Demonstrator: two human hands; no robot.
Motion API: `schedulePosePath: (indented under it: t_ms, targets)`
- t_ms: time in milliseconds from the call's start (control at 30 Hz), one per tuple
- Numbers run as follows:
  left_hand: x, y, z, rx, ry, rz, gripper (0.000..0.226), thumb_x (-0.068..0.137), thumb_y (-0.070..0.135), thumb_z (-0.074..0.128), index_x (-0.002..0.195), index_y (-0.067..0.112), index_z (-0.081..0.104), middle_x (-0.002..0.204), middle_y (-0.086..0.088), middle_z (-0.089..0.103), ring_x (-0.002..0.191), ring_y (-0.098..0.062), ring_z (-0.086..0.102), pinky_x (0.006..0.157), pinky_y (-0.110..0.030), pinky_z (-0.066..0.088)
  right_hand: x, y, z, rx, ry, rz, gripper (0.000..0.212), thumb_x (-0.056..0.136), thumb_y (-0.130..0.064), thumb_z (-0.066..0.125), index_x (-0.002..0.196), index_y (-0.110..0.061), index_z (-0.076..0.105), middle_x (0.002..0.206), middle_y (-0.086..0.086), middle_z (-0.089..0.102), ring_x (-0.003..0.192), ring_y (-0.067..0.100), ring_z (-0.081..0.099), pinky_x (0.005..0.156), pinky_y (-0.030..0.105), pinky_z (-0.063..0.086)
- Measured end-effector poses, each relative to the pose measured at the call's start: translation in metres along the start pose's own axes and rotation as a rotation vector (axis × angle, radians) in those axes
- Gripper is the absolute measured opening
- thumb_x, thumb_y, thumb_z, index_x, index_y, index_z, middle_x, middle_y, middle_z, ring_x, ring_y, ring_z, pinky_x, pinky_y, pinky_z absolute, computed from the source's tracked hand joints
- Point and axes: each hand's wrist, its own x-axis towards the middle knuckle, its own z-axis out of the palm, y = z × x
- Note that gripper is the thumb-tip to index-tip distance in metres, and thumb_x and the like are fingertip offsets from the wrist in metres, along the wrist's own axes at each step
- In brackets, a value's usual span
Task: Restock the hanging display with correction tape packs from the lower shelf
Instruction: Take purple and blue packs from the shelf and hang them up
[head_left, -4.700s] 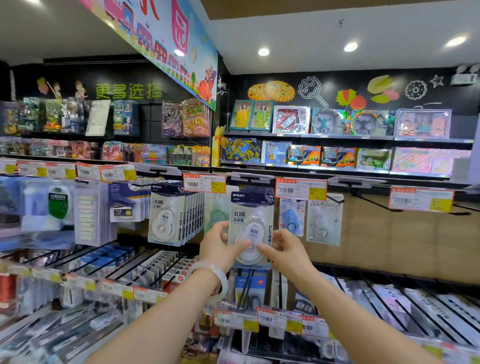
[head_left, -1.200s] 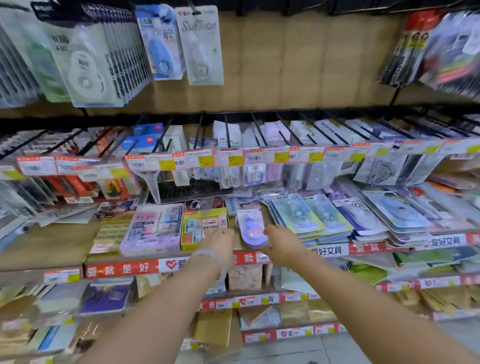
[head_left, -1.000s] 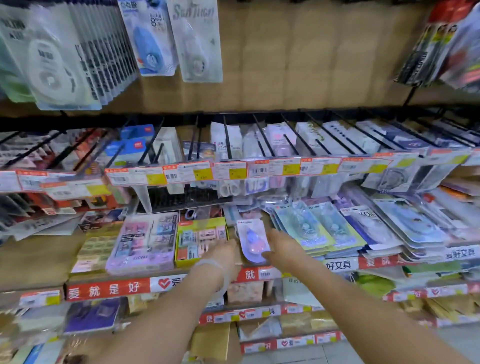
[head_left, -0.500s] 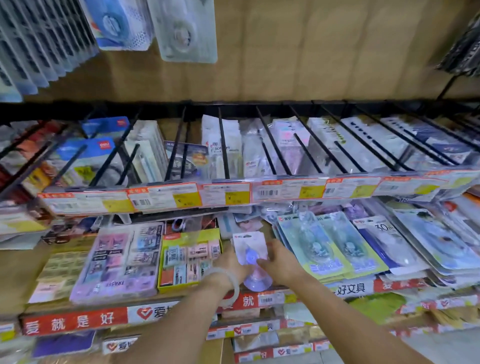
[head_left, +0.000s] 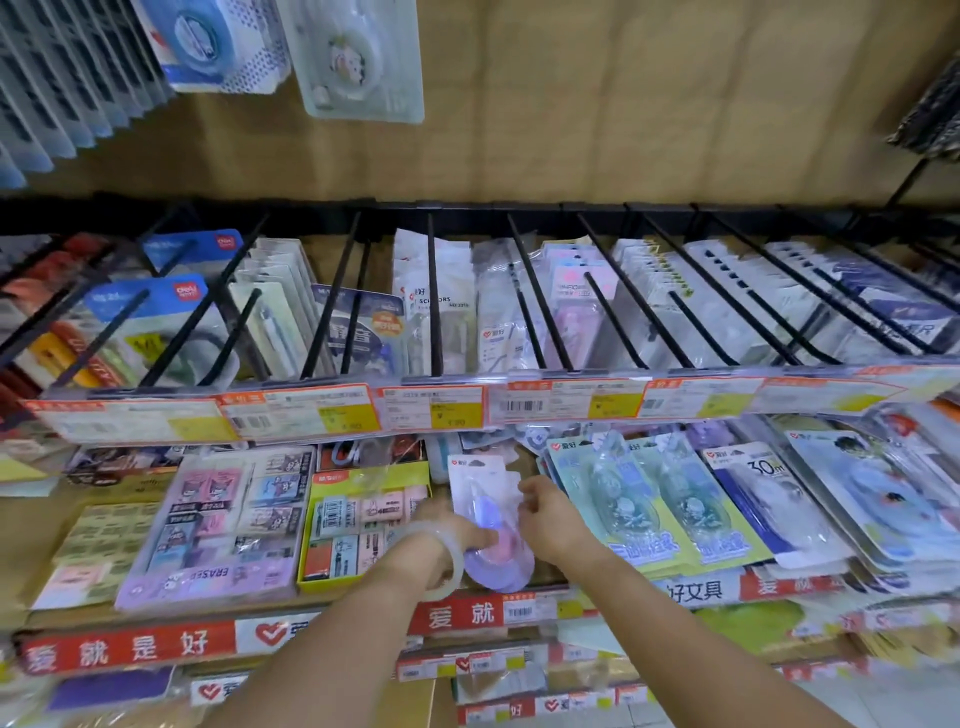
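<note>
Reaching down onto the lower shelf (head_left: 156, 603), both hands meet at one correction tape pack (head_left: 480, 496), a pink-backed card with a purple dispenser under clear plastic. The pack lies flat on the shelf, squarely between the two hands, its top edge pointing back toward the row of price tags (head_left: 431, 413).

The left hand (head_left: 451, 538) sits at the pack's lower left side, fingers curled onto the rounded purple end; a pale bangle (head_left: 451, 558) rings that wrist and covers part of the hand. The right hand (head_left: 546, 519) is on the pack's right edge, fingers bent inward and pinching the clear plastic there. Both are touching it.

Just left of the pack is a yellow box of erasers (head_left: 358, 525); just right, a fanned pile of green-and-blue packs (head_left: 639, 504).

Hard to call: whether the pack is lifted off the shelf or lying on it, since the hands cover its lower half. The printing on it is blurred beyond reading. The pack's bottom edge merges with a purple round shape behind the bangle. Above, hanging packs (head_left: 358, 57) are cut off by the top of the view, and the black pegs (head_left: 434, 291) cross over the goods behind them.
</note>
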Motion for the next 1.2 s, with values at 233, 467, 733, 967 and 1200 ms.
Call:
schedulePosePath:
  t_ms: [233, 467, 733, 967, 1200]
  targets:
    - [0.011, -0.009, -0.04, -0.069, 0.032, 0.005, 0.043, 0.073, 0.009, 0.078, 0.11, 0.001, 0.061, 0.107, -0.016, 0.066, 0.094, -0.029, 0.064, 0.081, -0.037, 0.053, 0.004, 0.006, 0.013, -0.194, -0.083, 0.084, 0.068, 0.088, -0.026, 0.062, 0.142, -0.006, 0.025, 0.129, 0.015, 0.056, 0.117, 0.029, 0.056, 0.088, 0.031, 0.045]
    - [0.018, -0.029, -0.055, -0.043, 0.065, 0.02, 0.049, 0.071, 0.01, 0.08, 0.114, 0.0, 0.061, 0.113, -0.016, 0.065, 0.102, -0.031, 0.063, 0.091, -0.042, 0.052, 0.004, 0.0, 0.023, -0.24, -0.043, 0.129, 0.08, 0.084, -0.031, 0.067, 0.142, -0.001, 0.019, 0.126, 0.015, 0.057, 0.114, 0.029, 0.057, 0.082, 0.03, 0.044]
    - [0.005, -0.031, -0.061, -0.02, 0.081, 0.066, 0.06, 0.075, 0.008, 0.075, 0.13, 0.005, 0.051, 0.124, -0.013, 0.06, 0.11, -0.029, 0.059, 0.092, -0.035, 0.049, -0.002, -0.011, 0.017, -0.085, -0.029, 0.157, 0.043, 0.08, -0.016, 0.069, 0.117, 0.002, 0.057, 0.11, 0.018, 0.065, 0.096, 0.027, 0.063, 0.073, 0.031, 0.049]
    - [-0.036, -0.029, -0.066, -0.077, 0.096, 0.111, 0.052, 0.073, 0.004, 0.076, 0.121, 0.003, 0.057, 0.114, -0.015, 0.064, 0.097, -0.029, 0.061, 0.088, -0.041, 0.053, -0.036, -0.023, 0.0, 0.195, 0.005, 0.064, 0.032, 0.083, -0.006, 0.066, 0.114, 0.0, 0.06, 0.114, 0.013, 0.066, 0.093, 0.02, 0.059, 0.077, 0.029, 0.048]
    - [-0.094, -0.035, -0.045, -0.193, 0.111, 0.179, 0.058, 0.061, 0.005, 0.082, 0.115, 0.005, 0.059, 0.11, -0.017, 0.066, 0.1, -0.033, 0.064, 0.086, -0.05, 0.054, -0.107, -0.021, -0.028, 0.359, -0.046, -0.061, 0.015, 0.084, 0.002, 0.064, 0.09, -0.01, 0.058, 0.093, 0.007, 0.058, 0.078, 0.015, 0.056, 0.067, 0.016, 0.049]
